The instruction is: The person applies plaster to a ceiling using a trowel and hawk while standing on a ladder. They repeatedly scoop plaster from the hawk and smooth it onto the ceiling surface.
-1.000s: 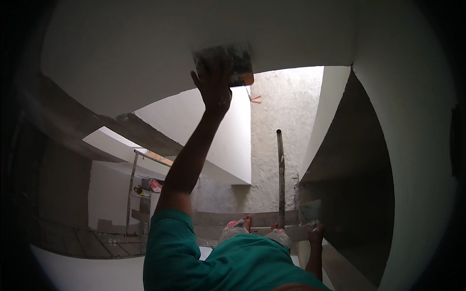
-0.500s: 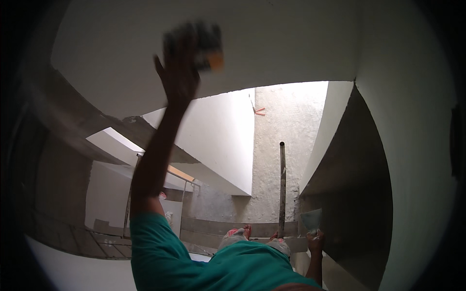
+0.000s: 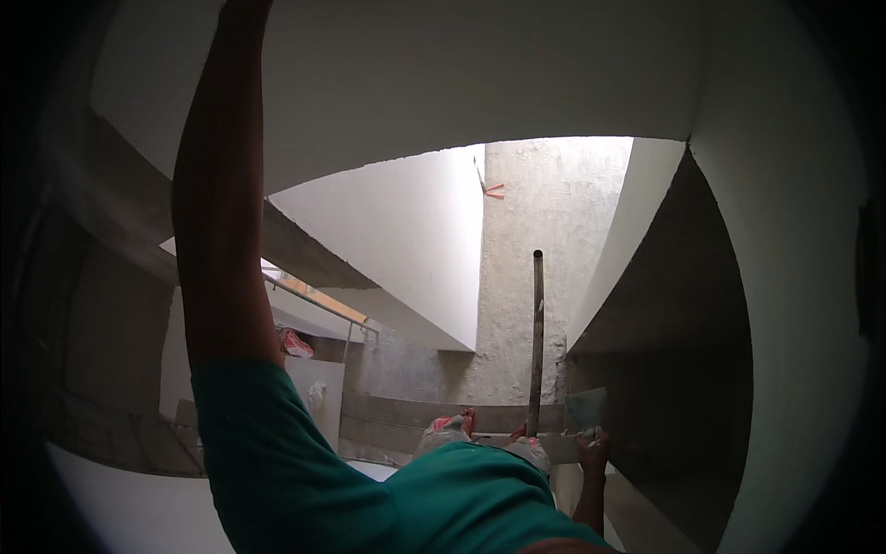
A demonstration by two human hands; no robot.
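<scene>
My raised left arm [image 3: 221, 203] runs up the left side of the view; its hand is out of sight past the top edge, against the backdrop of a pale plastered surface [image 3: 480, 74]. Low on the right, my right hand [image 3: 593, 448] is closed on the handle of a wide pale scraper [image 3: 586, 404], its blade pointing up. My feet [image 3: 466, 420] show beyond my green shirt, by a grey plank [image 3: 378, 411].
A dark upright pipe [image 3: 537, 332] rises in the middle. Behind are white wall faces [image 3: 406, 240] and rough plaster [image 3: 544, 185] with thin red strips [image 3: 494, 191]. A metal frame [image 3: 351, 323] and a red-and-white bag [image 3: 297, 343] are at left, a smooth wall [image 3: 784, 323] at right.
My left arm has swept up and leftward, carrying the dark float with an orange part out of the top of the view. My right hand still holds the scraper low down.
</scene>
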